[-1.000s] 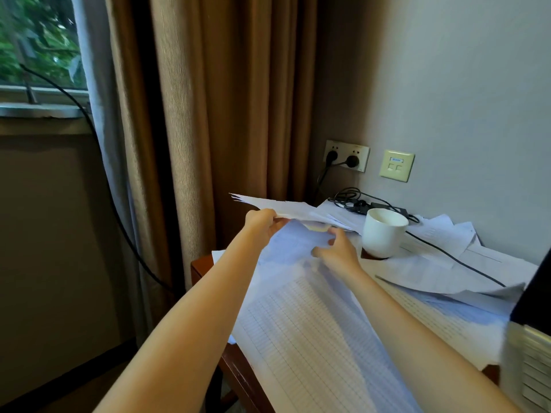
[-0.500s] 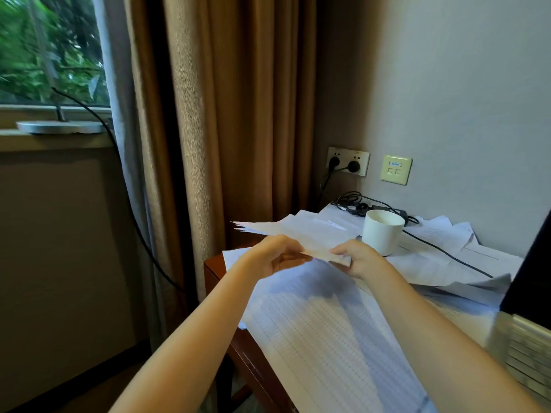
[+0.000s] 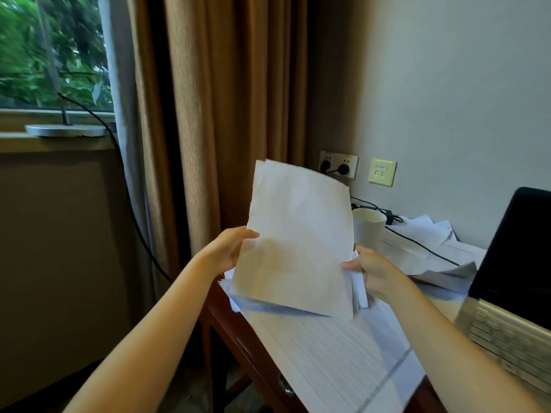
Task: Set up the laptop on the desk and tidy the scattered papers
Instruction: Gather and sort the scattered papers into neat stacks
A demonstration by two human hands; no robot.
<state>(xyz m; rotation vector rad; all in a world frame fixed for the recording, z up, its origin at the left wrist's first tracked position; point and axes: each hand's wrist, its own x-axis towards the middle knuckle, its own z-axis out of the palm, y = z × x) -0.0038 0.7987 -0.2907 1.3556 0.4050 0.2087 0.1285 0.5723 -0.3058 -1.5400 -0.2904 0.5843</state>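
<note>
White printed sheet (image 3: 337, 362) lies nearest, flat on the desk (image 3: 238, 332); it carries ruled rows of fine print, too small to read. Its left side runs along the desk's dark wood front edge. Open floor lies left of that edge, under the window wall.

Laptop (image 3: 512, 293) sits open at the desk's right end, with a pale keyboard and a dark screen; no logo is legible.

Both hands hold one stack of papers (image 3: 298, 239) upright above the sheet. Left hand (image 3: 226, 251) grips the stack's left edge, thumb on the facing side. Right hand (image 3: 372, 272) grips the lower right edge, fingers curled behind. The facing side is blank. Whether the bottom corner touches the sheet, I cannot tell.

White cup (image 3: 368, 231) stands just behind the stack. Loose papers (image 3: 423, 234) are scattered beyond it, crossed by a black cable (image 3: 423, 248).

Wall: socket (image 3: 338, 163) with plugs in; beside it a cream plate (image 3: 382, 172) with an illegible blue label. Brown curtain (image 3: 232, 99) hangs left of the socket.
</note>
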